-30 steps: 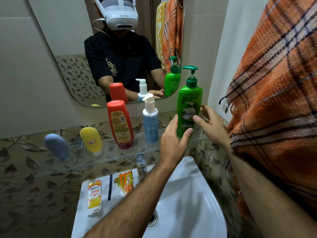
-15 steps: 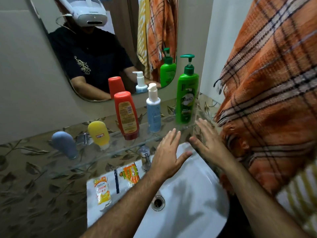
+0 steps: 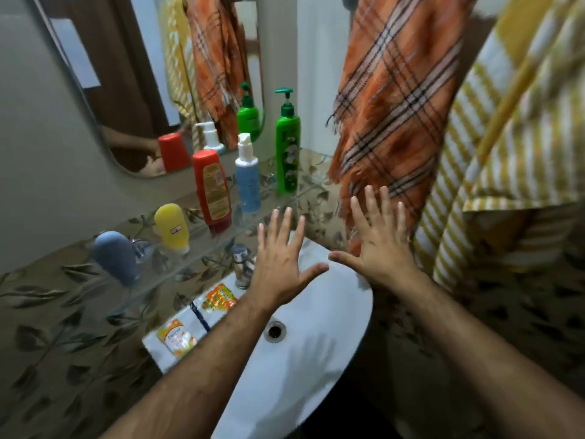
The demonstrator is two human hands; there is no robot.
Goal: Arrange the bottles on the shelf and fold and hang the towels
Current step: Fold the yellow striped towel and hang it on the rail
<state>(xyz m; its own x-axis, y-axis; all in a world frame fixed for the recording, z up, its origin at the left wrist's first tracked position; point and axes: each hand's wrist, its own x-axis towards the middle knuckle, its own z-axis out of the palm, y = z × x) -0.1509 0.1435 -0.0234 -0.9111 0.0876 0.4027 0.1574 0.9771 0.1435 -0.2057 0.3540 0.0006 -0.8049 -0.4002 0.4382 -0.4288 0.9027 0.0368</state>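
— What has changed on the shelf since a second ago?

— Both hands have let go of the green pump bottle [image 3: 287,147] and drawn back over the white sink [image 3: 316,359]. The left hand [image 3: 278,264] is released, fingers straight and spread, holding nothing. The right hand [image 3: 380,245] is the same, flat and splayed, with its fingertips lying in front of the lower fringe of the orange plaid towel [image 3: 395,99]; whether they touch the cloth cannot be told. The view has also swung right, so a yellow striped towel [image 3: 493,147] now hangs in sight just right of the orange one.

— And where do the bottles stand, and which way do they point?

— All five are in a row on the glass shelf [image 3: 202,261] under the mirror [image 3: 142,74]. The green one is at the far right end, upright, long axis vertical, pump head at the top with its spout to the left. Left of it is the blue pump bottle [image 3: 248,179], also upright. Next comes the red bottle [image 3: 212,191], standing on its cap and leaning slightly. Then the yellow bottle [image 3: 172,228] and, nearest on the left, the grey-blue bottle [image 3: 116,258], both short with rounded ends up.

— Anything below?

— Two sachets [image 3: 218,299] lie on the sink's left ledge beside the tap [image 3: 242,264].
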